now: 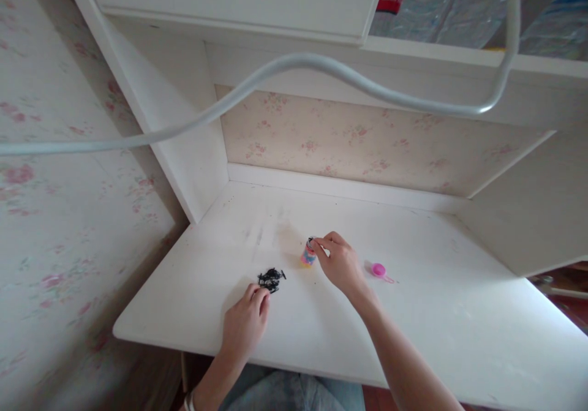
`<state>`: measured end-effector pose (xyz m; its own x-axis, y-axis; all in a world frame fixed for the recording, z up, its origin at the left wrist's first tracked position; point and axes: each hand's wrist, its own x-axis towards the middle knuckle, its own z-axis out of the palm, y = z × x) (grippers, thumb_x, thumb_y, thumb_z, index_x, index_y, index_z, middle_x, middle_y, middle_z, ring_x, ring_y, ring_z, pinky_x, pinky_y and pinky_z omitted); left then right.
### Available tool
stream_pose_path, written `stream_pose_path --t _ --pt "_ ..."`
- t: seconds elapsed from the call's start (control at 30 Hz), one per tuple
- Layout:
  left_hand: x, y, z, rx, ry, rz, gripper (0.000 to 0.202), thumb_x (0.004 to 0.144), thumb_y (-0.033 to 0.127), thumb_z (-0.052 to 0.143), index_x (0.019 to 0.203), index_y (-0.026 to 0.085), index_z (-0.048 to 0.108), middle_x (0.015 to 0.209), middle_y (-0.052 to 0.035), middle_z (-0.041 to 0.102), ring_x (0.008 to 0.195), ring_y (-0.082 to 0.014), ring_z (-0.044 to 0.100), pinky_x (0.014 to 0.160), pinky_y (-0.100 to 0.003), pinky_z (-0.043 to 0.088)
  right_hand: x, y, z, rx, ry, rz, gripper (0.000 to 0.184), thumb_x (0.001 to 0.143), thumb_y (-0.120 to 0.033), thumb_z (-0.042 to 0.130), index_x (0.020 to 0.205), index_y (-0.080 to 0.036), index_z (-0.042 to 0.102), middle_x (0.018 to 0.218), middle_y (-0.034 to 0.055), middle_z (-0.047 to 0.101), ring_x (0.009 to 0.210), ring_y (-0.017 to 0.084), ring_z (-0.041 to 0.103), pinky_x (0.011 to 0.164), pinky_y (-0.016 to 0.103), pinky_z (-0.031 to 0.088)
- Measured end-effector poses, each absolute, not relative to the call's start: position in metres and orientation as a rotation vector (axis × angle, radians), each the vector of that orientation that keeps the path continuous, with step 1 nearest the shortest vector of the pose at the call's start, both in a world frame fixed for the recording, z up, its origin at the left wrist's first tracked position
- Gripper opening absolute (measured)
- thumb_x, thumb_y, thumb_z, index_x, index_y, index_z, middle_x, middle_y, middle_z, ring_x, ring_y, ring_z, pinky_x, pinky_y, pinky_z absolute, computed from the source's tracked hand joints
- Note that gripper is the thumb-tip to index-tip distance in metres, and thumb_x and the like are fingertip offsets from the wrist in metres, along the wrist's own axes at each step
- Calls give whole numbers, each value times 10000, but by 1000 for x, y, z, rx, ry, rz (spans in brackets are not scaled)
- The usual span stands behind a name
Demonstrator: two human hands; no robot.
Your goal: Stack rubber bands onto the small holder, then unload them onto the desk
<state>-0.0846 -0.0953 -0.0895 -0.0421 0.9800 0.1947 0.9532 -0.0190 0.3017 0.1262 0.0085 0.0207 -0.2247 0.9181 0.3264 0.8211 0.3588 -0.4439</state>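
Observation:
A heap of small, thin black pieces (pixel 272 279) lies on the white desk; their exact kind is too small to tell. My left hand (pixel 245 320) rests at the heap's near edge, fingers curled and closed, and whatever is between them is hidden. To the right of the heap stands a small clear jar (pixel 308 255) with a colourful wrap, upright and uncapped. My right hand (pixel 339 260) is at its mouth, thumb and forefinger pinched on what looks like one black piece. A round pink lid (pixel 378 269) with a looped strap lies on the desk, right of my right hand.
The white desk (pixel 441 313) has a low back ledge and side panels. A thick pale cable or tube (pixel 321 63) crosses the upper view, close to the camera. Wrapped bottles (pixel 427 7) sit on the shelf at upper right. A flowered wall (pixel 59 227) borders the left.

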Motion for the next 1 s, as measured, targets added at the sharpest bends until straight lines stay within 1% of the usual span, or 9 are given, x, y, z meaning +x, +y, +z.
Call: stream_pose_path --t 0.13,0.23,0.33,0.43,0.63,0.8,1.0 --pt "-85 -95 -89 2124 2126 553 210 945 287 404 958 263 613 996 12 644 742 -115 646 608 -227 405 124 1 28 -1604 -2211 92 290 941 -380 419 972 -315 700 927 3 605 708 116 589 609 236 372" --pt "-85 -93 -90 2127 2127 554 208 945 288 402 963 263 608 1000 11 645 754 -120 647 619 -228 408 123 -2 30 -1663 -2299 42 256 917 -346 453 1055 -304 665 987 16 603 744 126 598 605 236 369" --pt "-84 -93 -91 2130 2139 550 212 949 293 395 962 265 604 997 12 647 748 -123 646 617 -231 405 122 -3 32 -1708 -2354 61 259 889 -306 484 1098 -290 636 1013 26 592 766 131 599 619 238 372" --pt "-84 -94 -91 2144 2139 547 215 951 293 391 961 267 604 994 16 648 748 -123 647 613 -235 402 122 -2 32 -1728 -2365 95 263 886 -295 480 1101 -291 631 1007 28 583 760 132 596 618 240 366" --pt "-84 -95 -92 2164 2146 566 204 943 285 407 957 262 609 997 13 652 746 -118 647 608 -232 399 126 -2 28 -1670 -2302 101 264 926 -335 429 1068 -292 647 979 19 589 714 122 592 597 240 360" --pt "-83 -95 -91 2150 2172 583 207 943 284 403 954 254 608 991 2 653 722 -113 642 587 -228 394 129 -1 23 -1597 -2220 94 257 916 -334 454 1084 -304 646 952 12 598 697 124 593 595 240 372" --pt "-81 -93 -89 2144 2226 549 200 938 308 412 965 244 599 977 -12 655 712 -120 640 566 -230 391 132 -2 24 -1559 -2111 140 261 904 -338 463 1087 -286 642 958 21 604 691 125 592 593 242 388"
